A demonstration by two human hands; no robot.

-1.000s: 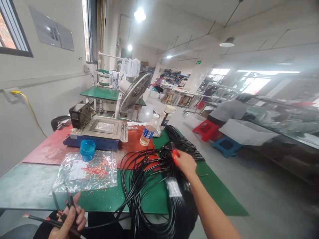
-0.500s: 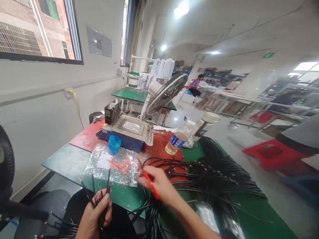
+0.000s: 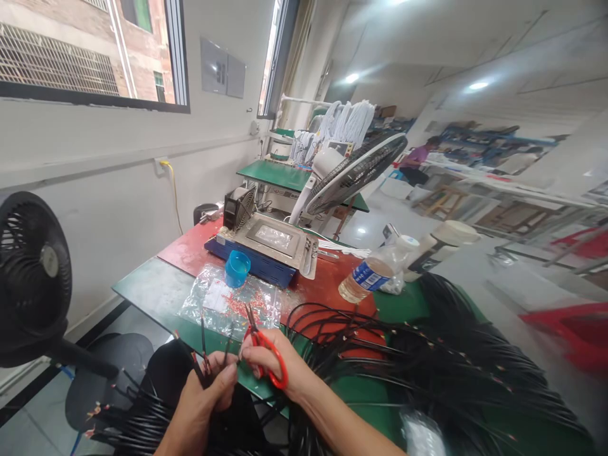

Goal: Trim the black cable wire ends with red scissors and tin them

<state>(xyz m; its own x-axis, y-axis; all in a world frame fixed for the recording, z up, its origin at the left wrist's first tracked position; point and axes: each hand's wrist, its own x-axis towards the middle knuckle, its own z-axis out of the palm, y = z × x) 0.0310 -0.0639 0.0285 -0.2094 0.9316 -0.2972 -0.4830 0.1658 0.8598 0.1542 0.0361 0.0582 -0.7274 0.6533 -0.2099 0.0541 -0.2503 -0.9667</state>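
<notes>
My left hand (image 3: 211, 386) is closed around several black cables (image 3: 197, 367), whose ends stick up past the fingers. Close beside it, my right hand (image 3: 270, 358) grips red-handled scissors (image 3: 275, 364), blades pointing up and away. The right fingertips meet the left ones near a cable end; whether they pinch it I cannot tell. Beyond the hands lies a clear plastic bag (image 3: 190, 301) strewn with red and pale scraps (image 3: 244, 305). More black cables (image 3: 137, 421) rest by my lap at lower left.
A blue cup (image 3: 237, 269) stands before a blue-sided hot plate (image 3: 261, 259). To the right are a bottle of liquid (image 3: 365, 278) and a large heap of black cables (image 3: 456, 361). A black fan (image 3: 33, 278) stands at left, a white fan (image 3: 356, 174) behind the table.
My right hand has moved left and down to meet my left hand, and the scissors have turned so their loops show. The view has swung slightly left.
</notes>
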